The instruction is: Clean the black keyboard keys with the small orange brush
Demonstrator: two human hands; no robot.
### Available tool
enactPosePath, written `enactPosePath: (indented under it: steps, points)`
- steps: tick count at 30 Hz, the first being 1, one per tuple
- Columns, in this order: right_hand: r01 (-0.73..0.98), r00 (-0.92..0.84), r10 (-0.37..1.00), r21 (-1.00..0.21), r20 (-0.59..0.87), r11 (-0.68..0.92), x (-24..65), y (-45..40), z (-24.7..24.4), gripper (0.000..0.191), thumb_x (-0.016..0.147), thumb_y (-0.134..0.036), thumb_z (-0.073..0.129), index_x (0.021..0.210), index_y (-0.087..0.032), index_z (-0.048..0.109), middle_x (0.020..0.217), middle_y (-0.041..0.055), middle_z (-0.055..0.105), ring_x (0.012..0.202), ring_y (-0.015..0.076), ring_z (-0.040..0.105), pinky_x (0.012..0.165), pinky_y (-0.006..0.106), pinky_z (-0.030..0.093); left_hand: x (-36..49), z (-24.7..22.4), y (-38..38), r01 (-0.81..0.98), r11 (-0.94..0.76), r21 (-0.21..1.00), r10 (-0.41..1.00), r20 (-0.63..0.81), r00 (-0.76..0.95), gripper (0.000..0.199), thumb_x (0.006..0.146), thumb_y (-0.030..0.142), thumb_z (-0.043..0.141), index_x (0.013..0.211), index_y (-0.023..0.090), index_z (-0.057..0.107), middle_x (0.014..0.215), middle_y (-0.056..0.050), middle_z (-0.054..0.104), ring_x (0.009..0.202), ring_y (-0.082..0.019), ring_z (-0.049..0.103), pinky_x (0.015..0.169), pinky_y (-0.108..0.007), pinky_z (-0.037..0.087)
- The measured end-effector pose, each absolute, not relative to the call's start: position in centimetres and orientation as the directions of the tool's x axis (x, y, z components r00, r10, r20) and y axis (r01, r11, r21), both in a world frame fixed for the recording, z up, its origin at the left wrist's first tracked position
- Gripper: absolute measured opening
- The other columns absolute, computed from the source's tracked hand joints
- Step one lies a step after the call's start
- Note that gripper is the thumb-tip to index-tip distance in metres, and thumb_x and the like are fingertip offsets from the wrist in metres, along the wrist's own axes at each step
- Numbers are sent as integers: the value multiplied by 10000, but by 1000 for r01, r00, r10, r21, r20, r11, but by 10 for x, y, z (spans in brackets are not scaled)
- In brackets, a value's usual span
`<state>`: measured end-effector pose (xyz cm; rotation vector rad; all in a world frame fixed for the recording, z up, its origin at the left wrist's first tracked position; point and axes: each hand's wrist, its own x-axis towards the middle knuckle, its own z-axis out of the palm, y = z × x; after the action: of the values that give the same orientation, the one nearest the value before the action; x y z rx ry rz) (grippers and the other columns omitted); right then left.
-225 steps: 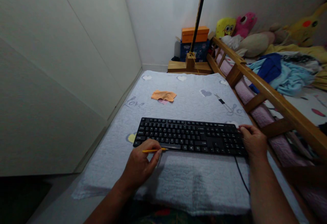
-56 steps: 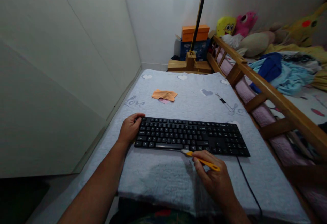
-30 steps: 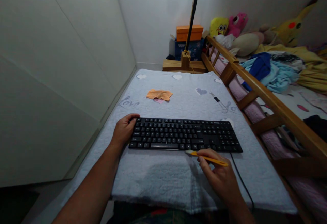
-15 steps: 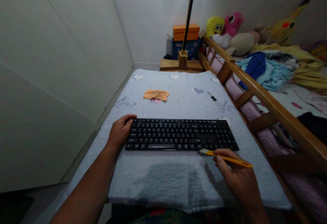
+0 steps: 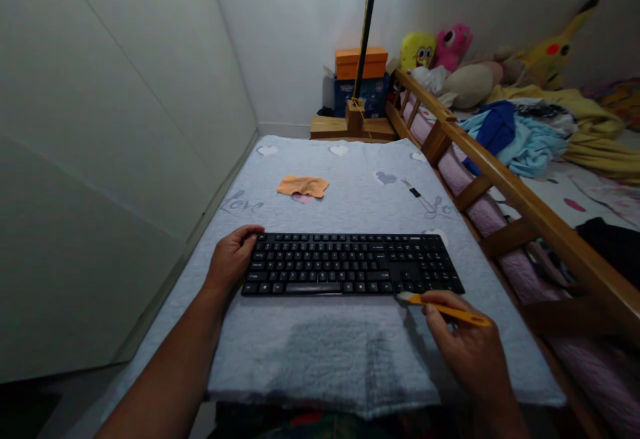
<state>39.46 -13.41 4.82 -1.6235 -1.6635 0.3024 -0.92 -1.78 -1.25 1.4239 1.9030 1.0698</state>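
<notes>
A black keyboard [image 5: 320, 265] lies flat on the cloth-covered table in front of me. My left hand [image 5: 233, 255] grips its left end, thumb along the top corner and the other fingers partly hidden. In my right hand [image 5: 465, 335] is a brush with a yellow handle [image 5: 457, 313], pinched between thumb and fingers. Its pale bristle tip is at the keyboard's front edge, below the arrow keys. Beyond the keyboard lies a crumpled orange cloth [image 5: 303, 186]. Farther right rests a thin metal tool with a black band [image 5: 415, 193], perhaps tweezers.
The light blue tablecloth [image 5: 310, 345] carries heart prints. A wooden bed rail [image 5: 505, 189] runs along the right, with clothes and plush toys behind it. Boxes [image 5: 361, 63] and a dark pole [image 5: 367, 25] stand at the back. A pale panel [image 5: 125, 125] closes off the left.
The brush and my right hand have moved slightly right along the keyboard's front edge. My left hand keeps its hold on the left end. The whole view has shifted a little.
</notes>
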Motion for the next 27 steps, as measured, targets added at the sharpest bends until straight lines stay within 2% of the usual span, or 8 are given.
enactPosePath:
  steps: [3, 7, 15, 21, 27]
  points:
    - [741, 172, 915, -660, 365, 124, 398, -134, 53, 193, 871, -340, 584, 821, -243, 744, 777, 38, 781, 700, 230, 750, 692, 320, 612, -11, -13, -17, 544, 129, 829, 953, 47, -298, 393, 789, 407, 570, 1038, 195, 789, 917, -54, 784, 834, -248, 698, 790, -339, 540]
    - [692, 209, 914, -713, 348, 113, 392, -124, 50, 225, 898, -351, 588, 990, -225, 750, 927, 57, 801, 831, 247, 763, 782, 346, 615, -10, -11, -17, 553, 125, 824, 955, 50, -292, 397, 788, 412, 564, 1037, 199, 788, 921, -52, 784, 849, -253, 698, 793, -341, 540]
    - [653, 135, 922, -732, 363, 192, 379, -93, 37, 213, 947, -313, 555, 992, -218, 740, 989, 68, 779, 924, 235, 738, 871, 356, 583, -7, -8, -18, 518, 147, 842, 952, 22, -306, 389, 787, 403, 575, 1038, 190, 782, 931, -56, 783, 835, -245, 696, 783, -333, 542]
    - [654, 99, 951, -739, 294, 161, 383, -93, 34, 229, 927, -310, 548, 945, -213, 755, 972, 66, 788, 917, 241, 744, 849, 353, 575, -9, -11, -18, 522, 149, 840, 952, 20, -305, 406, 791, 413, 566, 1051, 188, 781, 931, -60, 781, 841, -252, 697, 776, -339, 539]
    - [667, 143, 959, -740, 245, 90, 389, -96, 41, 265, 906, -379, 557, 891, -203, 755, 834, 56, 773, 787, 248, 729, 801, 366, 569, -10, -12, -18, 540, 136, 831, 954, 38, -298, 412, 796, 424, 567, 1058, 189, 783, 983, -71, 789, 898, -265, 704, 851, -360, 545]
